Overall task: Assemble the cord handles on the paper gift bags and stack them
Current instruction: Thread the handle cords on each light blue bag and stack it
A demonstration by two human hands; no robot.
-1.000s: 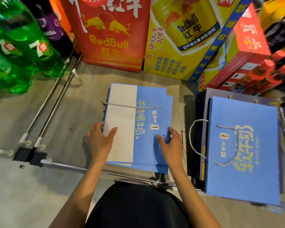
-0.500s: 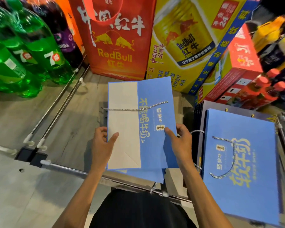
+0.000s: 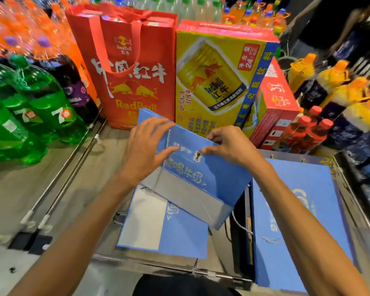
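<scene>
A flat blue paper gift bag (image 3: 203,180) with gold lettering and a grey bottom panel is lifted and tilted above the floor. My left hand (image 3: 147,148) holds its upper left part, thumb on the front face beside a white cord (image 3: 166,144). My right hand (image 3: 229,148) pinches the bag's top edge, fingers curled over it. Under it lies another flat blue bag (image 3: 165,229) with a white panel. A stack of finished blue bags (image 3: 299,227) with cord handles lies at the right.
A red Red Bull bag (image 3: 132,67) and yellow Red Bull carton (image 3: 218,82) stand behind. Green soda bottles (image 3: 36,107) fill the left, red and yellow bottles (image 3: 320,116) the right. Metal rails (image 3: 73,167) cross the grey floor at the left.
Both hands have raised the top blue bag off the pile and turned it, moving up to its top edge. The view has tilted upward.
</scene>
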